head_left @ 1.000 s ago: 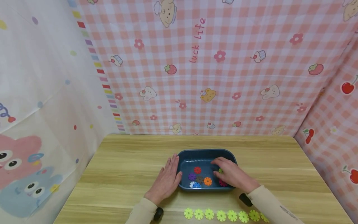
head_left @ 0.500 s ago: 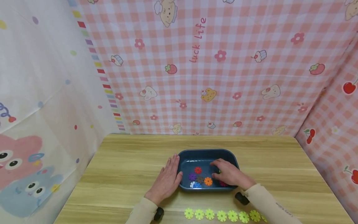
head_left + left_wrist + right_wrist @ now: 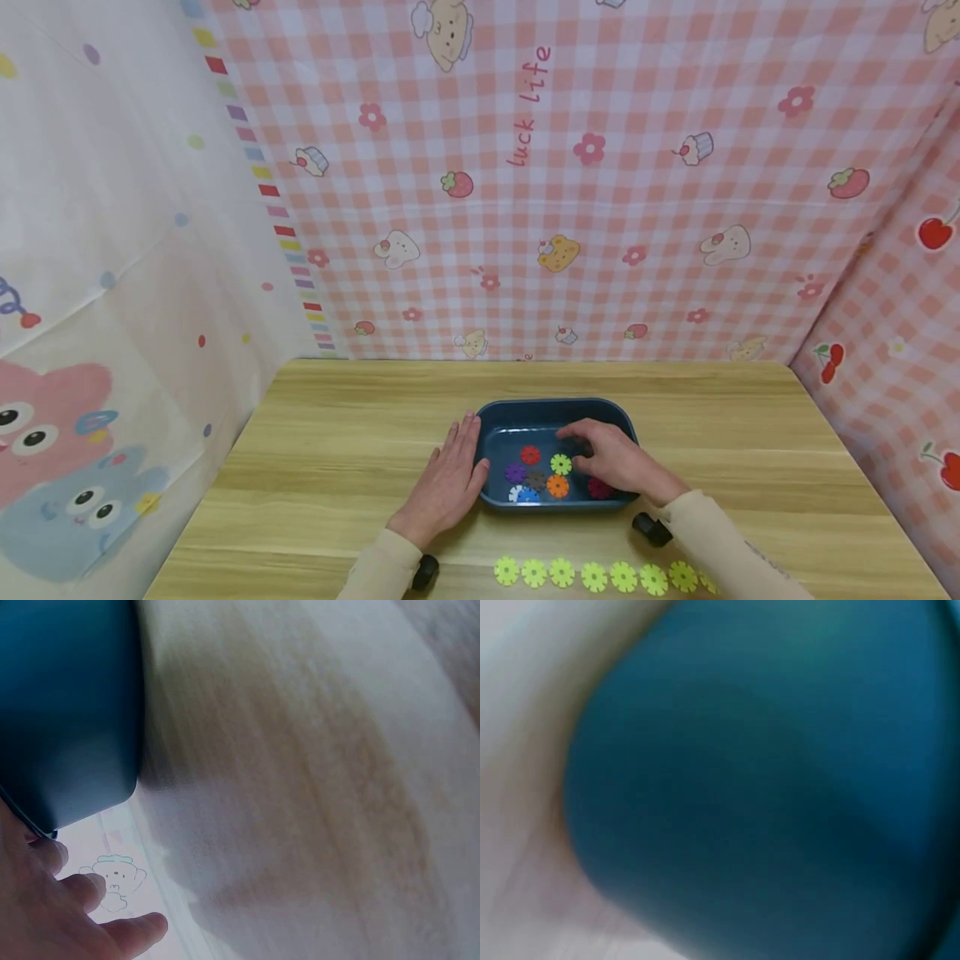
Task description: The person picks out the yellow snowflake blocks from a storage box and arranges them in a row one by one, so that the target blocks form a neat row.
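A dark blue tray (image 3: 517,417) stands on the wooden table, also filling much of both wrist views. My left hand (image 3: 444,477) rests with straight fingers along its left side. Over the tray's right part is my right hand (image 3: 618,457), index finger stretched out and thumb apart from it. A yellow-green snowflake disc (image 3: 560,464) lies on the tray floor just left of the right thumb. Red (image 3: 530,455), purple (image 3: 515,473), grey (image 3: 535,481) and orange (image 3: 557,486) snowflake discs lie nearby, with blue (image 3: 528,495) and white ones. A dark pink disc (image 3: 599,488) is partly under the right hand.
Several yellow-green snowflake discs (image 3: 594,576) form a row along the table (image 3: 352,417) near its front. The right forearm covers the row's right end. Patterned cloth (image 3: 600,200) hangs behind and at both sides.
The yellow-green disc, first mostly hidden under my right hand, now lies farther left in plain sight. My right hand has shifted slightly left. The left hand has stayed put.
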Demonstrator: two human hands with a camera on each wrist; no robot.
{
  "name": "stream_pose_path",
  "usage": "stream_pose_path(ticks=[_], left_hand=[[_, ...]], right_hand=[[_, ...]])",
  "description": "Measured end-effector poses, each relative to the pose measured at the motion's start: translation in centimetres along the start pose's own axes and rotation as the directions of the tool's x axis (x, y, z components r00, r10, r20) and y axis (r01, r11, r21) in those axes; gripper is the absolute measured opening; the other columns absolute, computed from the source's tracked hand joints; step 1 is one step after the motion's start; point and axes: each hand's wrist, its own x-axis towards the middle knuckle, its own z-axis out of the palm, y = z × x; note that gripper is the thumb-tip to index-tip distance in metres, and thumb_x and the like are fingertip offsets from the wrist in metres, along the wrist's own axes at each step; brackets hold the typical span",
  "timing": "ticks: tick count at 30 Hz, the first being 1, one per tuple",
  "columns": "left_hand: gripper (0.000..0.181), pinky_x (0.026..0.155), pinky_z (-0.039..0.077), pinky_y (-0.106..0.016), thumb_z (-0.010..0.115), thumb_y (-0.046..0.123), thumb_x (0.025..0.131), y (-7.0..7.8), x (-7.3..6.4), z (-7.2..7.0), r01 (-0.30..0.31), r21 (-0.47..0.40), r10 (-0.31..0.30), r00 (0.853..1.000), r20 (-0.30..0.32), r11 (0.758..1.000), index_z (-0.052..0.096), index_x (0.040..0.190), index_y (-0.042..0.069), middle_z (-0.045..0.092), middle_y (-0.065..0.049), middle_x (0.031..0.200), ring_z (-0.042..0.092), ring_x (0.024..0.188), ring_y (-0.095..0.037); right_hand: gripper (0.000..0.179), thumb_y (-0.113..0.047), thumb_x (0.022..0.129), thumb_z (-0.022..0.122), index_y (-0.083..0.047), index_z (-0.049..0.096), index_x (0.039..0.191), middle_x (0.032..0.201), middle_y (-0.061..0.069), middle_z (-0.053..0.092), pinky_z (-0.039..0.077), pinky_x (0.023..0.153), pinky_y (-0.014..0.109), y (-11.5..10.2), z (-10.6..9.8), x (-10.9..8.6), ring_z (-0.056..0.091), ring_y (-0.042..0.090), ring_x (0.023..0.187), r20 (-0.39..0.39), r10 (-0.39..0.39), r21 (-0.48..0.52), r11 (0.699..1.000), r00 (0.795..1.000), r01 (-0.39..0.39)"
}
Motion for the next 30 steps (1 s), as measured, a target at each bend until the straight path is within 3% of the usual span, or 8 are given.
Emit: stream_pose_path(ticks=[5, 15, 30], left_hand=[[0.064, 0.115, 0.032, -0.067, 0.039, 0.031, 0.112, -0.1, 0.0, 0.0, 0.005, 0.002, -0.005, 1.0, 0.004, 1.0, 0.02, 0.164, 0.0, 0.017, -0.016, 0.172, 0.021, 0.155, -0.04], [0.064, 0.114, 0.032, -0.067, 0.039, 0.031, 0.112, -0.1, 0.1, 0.1, -0.003, -0.003, 0.003, 1.0, 0.007, 1.0, 0.02, 0.164, 0.0, 0.017, -0.016, 0.172, 0.021, 0.155, -0.041], [0.064, 0.114, 0.032, -0.067, 0.04, 0.031, 0.112, 0.0, -0.1, 0.0, -0.004, -0.008, 0.004, 1.0, -0.005, 1.0, 0.02, 0.164, 0.0, 0.017, -0.016, 0.172, 0.022, 0.155, -0.041]], right_hand=[[0.037, -0.001, 0.088, 0.079, -0.004, 0.071, 0.124, 0.123, 0.01, 0.068, 0.055, 0.094, 0.05, 0.6, 0.1, 0.7, 0.064, 0.028, 0.11, 0.038, -0.039, -0.087, 0.995, 0.999, 0.042], [0.036, -0.002, 0.086, 0.081, -0.004, 0.073, 0.12, 0.113, 0.004, 0.065, 0.056, 0.088, 0.042, 1.3, 0.4, 1.6, 0.064, 0.025, 0.102, 0.148, -0.13, -0.073, 0.987, 0.98, 0.142], [0.031, -0.004, 0.085, 0.084, -0.008, 0.076, 0.114, 0.107, -0.001, 0.061, 0.056, 0.086, 0.037, 1.5, 0.7, 2.1, 0.061, 0.018, 0.096, 0.166, -0.156, -0.09, 0.981, 0.974, 0.173]])
